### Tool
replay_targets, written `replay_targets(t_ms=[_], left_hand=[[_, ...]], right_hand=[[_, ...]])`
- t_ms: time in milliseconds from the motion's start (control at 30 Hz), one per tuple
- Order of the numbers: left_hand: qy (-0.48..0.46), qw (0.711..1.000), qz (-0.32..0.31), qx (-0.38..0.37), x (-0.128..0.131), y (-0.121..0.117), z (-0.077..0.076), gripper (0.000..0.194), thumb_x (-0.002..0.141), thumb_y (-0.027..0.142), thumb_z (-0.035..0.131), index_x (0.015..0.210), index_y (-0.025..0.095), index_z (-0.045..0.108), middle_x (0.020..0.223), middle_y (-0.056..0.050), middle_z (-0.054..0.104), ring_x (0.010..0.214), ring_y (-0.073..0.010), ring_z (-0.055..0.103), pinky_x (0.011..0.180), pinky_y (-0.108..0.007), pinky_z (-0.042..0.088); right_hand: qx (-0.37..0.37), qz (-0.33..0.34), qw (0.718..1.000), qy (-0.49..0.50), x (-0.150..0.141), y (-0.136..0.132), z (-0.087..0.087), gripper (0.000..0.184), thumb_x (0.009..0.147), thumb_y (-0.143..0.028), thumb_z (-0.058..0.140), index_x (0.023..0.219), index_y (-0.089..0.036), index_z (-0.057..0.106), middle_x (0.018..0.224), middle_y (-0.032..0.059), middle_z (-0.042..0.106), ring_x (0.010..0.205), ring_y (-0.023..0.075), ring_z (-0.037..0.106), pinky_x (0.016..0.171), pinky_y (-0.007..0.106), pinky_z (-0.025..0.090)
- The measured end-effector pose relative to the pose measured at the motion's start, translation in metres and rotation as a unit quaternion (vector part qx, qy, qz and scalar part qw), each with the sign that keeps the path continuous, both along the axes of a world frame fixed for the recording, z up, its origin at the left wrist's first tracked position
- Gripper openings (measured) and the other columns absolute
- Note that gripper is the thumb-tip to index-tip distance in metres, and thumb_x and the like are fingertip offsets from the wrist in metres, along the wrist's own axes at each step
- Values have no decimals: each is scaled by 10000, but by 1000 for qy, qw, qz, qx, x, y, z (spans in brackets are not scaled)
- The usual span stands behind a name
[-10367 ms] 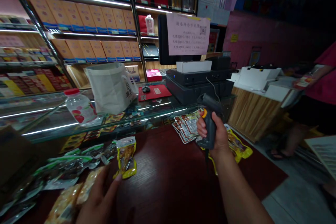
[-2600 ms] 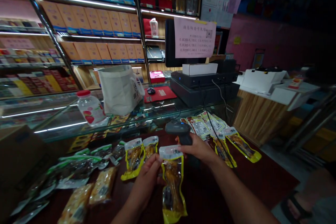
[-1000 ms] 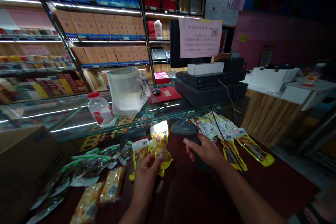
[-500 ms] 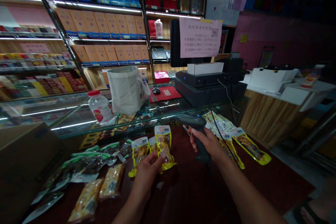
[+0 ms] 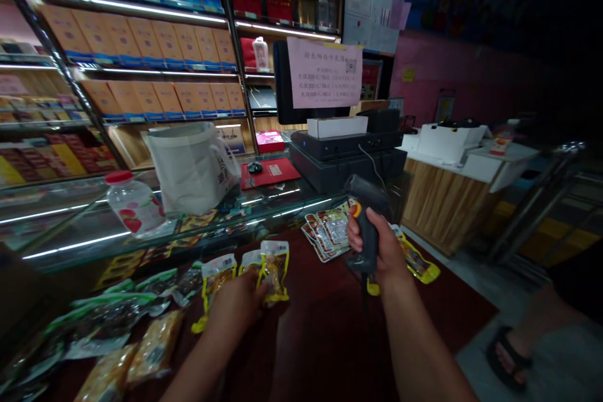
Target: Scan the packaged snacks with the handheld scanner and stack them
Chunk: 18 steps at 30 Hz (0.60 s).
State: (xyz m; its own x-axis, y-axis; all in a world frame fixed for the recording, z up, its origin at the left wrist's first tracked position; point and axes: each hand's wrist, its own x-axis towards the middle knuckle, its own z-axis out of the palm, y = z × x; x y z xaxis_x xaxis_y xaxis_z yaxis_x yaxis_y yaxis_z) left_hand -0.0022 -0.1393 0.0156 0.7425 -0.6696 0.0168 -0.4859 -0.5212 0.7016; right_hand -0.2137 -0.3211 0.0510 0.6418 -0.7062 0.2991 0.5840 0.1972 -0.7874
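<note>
My right hand (image 5: 384,242) is wrapped round the grip of a dark barcode scanner (image 5: 370,220), raised above the counter with its head pointing up and left. My left hand (image 5: 238,301) is closed at the lower edge of a clear food packet (image 5: 276,267) with yellow edges; the fingertips are partly hidden. Another yellow-edged packet (image 5: 219,273) lies just left of it, partly under the hand, and a third packet (image 5: 249,260) shows between them. Beyond the scanner lie several flat patterned packets (image 5: 327,232). A yellow-edged packet (image 5: 417,260) rests behind my right wrist.
Green-topped bags (image 5: 117,314) and pale food packs (image 5: 155,345) lie at left. Behind are a red-capped jar (image 5: 134,204), a white bag (image 5: 188,166), a red mat (image 5: 271,173) and a monitor with a paper sign (image 5: 325,75). A person's sandalled foot (image 5: 511,355) shows at right.
The view has turned right. The scanner has swung upright and now shows the flat packets behind it. My left hand has lowered with the yellow-edged packet, nearer the other packets.
</note>
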Motion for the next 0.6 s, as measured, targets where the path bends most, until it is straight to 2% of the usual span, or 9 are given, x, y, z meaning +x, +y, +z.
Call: replay_targets(t_ms=[67,133,200,267,300,367,433,467,600], left_hand=[[-162,984,-17,68,-4,3,13,228,735,358,645,842,177,731,750,-130,691,745,-291,654,665,-313,418],[-227,970,-41,75,-12,0,19,269,795,333,580,929,174,751,924,-148,708,856,-303,651,741,-336,424],[-174,981,-83,16,-25,-13,14,249,788,313,586,903,180,763,908,-125,712,817,-270,651,740,-318,438],[-48,987,-152,-36,-44,-32,-2,230,760,312,608,872,189,766,789,-95,704,680,-226,634,635,-279,443],[20,981,-186,-44,-56,-44,-13,258,771,326,590,901,186,763,733,-85,691,593,-210,607,556,-267,423],[89,964,-242,-64,-80,-68,-32,270,787,300,560,919,171,756,796,-94,700,594,-195,605,518,-249,410],[87,955,-269,-87,-102,-92,-44,246,802,288,561,908,166,747,918,-104,706,664,-184,619,548,-235,408],[78,955,-273,-88,-111,-103,-47,233,812,289,561,889,161,741,914,-103,703,675,-178,613,560,-232,400],[57,965,-250,-50,-134,-143,-48,225,831,309,579,756,128,690,700,-80,643,607,-158,538,570,-237,340]], right_hand=[[-2,-13,999,-31,-13,-3,3,425,747,-577,636,937,-210,536,635,-30,396,463,81,300,384,191,247],[-4,-31,998,-62,-26,-6,4,408,761,-587,607,933,-225,529,623,-37,341,453,86,229,370,192,203],[-8,-50,994,-94,-36,-9,3,399,775,-601,577,928,-236,525,608,-46,275,444,93,156,353,195,160],[-15,-69,989,-130,-44,-10,1,385,796,-608,550,916,-244,516,594,-56,214,431,95,96,327,195,113],[-17,-78,985,-152,-46,-11,0,376,809,-607,541,909,-246,510,587,-61,194,421,92,73,313,192,91],[-18,-92,976,-197,-50,-11,-1,359,827,-595,547,894,-244,506,564,-72,176,393,75,46,285,177,63],[-16,-91,967,-239,-51,-10,-1,350,814,-573,602,870,-239,512,533,-84,182,360,51,38,260,151,53],[-15,-83,962,-258,-52,-10,0,343,801,-553,637,859,-236,519,519,-89,190,344,40,41,251,136,53],[-7,-23,949,-314,-50,-10,3,318,767,-473,720,851,-221,545,486,-102,255,298,12,73,227,86,84]])
